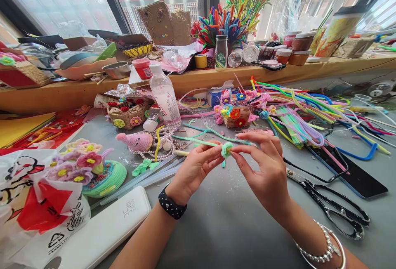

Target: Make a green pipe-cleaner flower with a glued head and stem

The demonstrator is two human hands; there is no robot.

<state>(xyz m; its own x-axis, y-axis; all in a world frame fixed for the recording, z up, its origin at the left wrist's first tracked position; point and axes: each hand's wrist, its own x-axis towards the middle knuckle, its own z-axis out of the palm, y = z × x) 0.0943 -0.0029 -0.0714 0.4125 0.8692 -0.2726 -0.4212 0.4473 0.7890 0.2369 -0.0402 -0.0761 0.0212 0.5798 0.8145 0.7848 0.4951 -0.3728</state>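
Note:
A mint-green pipe cleaner (227,149), bent into a small looped shape, is between my two hands above the grey table. My left hand (201,166) pinches it from the left, with thumb and fingers pressed together. From the right, my right hand (262,166) pinches its edge between thumb and index finger, the other fingers curled loosely above. A straight green length of pipe cleaner (194,140) runs off to the left behind my left fingers. A short green end shows below the loops. Part of the looped shape is hidden by my fingertips.
Black-handled scissors (334,207) and a phone (349,172) lie right. Loose pipe cleaners (309,116) spread behind them. A plastic bottle (165,95) stands at centre-left. A white power bank (108,227), a flower pot craft (105,176) and a plastic bag (40,203) occupy the left.

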